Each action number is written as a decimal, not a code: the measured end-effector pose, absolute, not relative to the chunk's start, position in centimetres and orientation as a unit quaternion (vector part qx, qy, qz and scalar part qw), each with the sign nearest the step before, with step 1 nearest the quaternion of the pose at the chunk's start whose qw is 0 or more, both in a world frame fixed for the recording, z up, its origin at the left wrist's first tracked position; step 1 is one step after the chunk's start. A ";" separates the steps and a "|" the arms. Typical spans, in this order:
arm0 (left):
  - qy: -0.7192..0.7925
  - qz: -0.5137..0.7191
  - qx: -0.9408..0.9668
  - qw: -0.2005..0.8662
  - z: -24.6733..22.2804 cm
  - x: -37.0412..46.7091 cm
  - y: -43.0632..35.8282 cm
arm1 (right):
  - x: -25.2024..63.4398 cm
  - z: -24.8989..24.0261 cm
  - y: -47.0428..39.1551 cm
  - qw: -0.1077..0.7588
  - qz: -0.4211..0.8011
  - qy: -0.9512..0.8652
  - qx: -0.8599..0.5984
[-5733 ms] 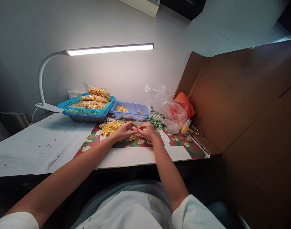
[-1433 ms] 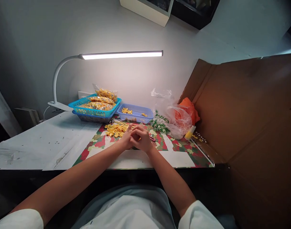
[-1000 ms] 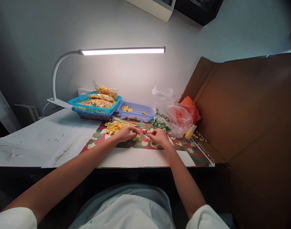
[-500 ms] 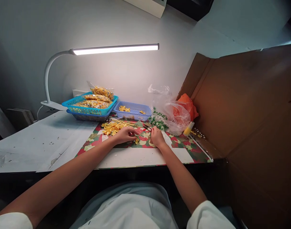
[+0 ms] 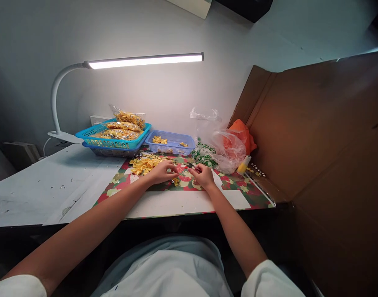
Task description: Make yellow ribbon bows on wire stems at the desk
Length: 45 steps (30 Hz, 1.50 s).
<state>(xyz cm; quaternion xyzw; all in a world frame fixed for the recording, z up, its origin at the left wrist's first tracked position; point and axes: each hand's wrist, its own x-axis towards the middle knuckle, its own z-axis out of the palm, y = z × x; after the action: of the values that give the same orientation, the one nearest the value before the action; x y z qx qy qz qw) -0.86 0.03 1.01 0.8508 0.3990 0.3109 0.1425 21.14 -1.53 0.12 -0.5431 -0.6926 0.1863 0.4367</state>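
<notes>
My left hand [image 5: 163, 171] is closed in a pinch over the patterned sheet [image 5: 131, 186]. Just below its fingertips is a small yellow ribbon-like piece [image 5: 176, 181], apparently held there by something too thin to make out. My right hand [image 5: 204, 176] is closed around a small dark pointed metal tool [image 5: 192, 166], whose tip points up and left; its exact kind is unclear. A gap separates the two hands. Beside my left hand lies a heap of yellow ribbon-like pieces [image 5: 142, 166], with thin gold strands [image 5: 156, 157] behind it.
At the back left, a turquoise basket [image 5: 111, 144] of filled clear packets sits on a blue one. A lilac basket [image 5: 173, 149] holds a few yellow pieces. Plastic bags [image 5: 229, 148], a yellow-and-white bottle [image 5: 244, 165] and a cardboard wall [image 5: 315, 136] are rightward. A lamp [image 5: 145, 62] hangs above.
My right hand has turned slightly, its fingers now reaching further left around the tool. My left hand stays in its pinch, fingers a little shifted. The view has moved slightly.
</notes>
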 end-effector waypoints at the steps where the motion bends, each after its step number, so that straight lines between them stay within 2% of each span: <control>1: 0.398 0.306 0.853 0.142 1.0 -0.8 0.0 | 21.0 0.0 -1.5 0.430 0.198 -0.702 -0.532; 5: 0.405 0.303 0.849 0.151 0.6 -0.9 0.3 | 20.0 -0.7 -0.8 0.372 0.200 -0.750 -0.508; 9: 0.406 0.290 0.852 0.158 0.4 -1.0 0.7 | 19.2 -0.7 -0.4 0.280 0.149 -0.788 -0.527; 12: 0.401 0.283 0.857 0.157 0.5 -1.0 0.7 | 19.0 -0.7 -0.5 0.254 0.118 -0.809 -0.517; 18: 0.393 0.282 0.859 0.169 0.5 -0.8 0.7 | 19.1 -1.0 -0.3 0.285 0.116 -0.823 -0.477; 28: 0.415 0.302 0.831 0.213 0.2 -0.6 0.7 | 19.2 -1.1 0.0 0.388 0.173 -0.798 -0.428; 34: 0.417 0.299 0.832 0.210 0.3 -0.4 0.5 | 19.3 -1.3 0.0 0.385 0.162 -0.804 -0.424; 39: 0.396 0.383 0.818 0.162 0.7 -0.4 0.1 | 19.4 -1.2 -0.3 0.366 0.117 -0.814 -0.435; 45: 0.362 0.372 0.815 0.258 0.6 -0.4 0.2 | 19.4 -1.0 -0.3 0.351 0.120 -0.824 -0.428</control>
<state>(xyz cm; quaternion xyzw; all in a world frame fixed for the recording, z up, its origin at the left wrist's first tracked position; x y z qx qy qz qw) -0.43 0.19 0.63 0.8147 0.3623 0.3723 0.2576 19.42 -0.32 -0.95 -0.4285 -0.8238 0.1203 0.3511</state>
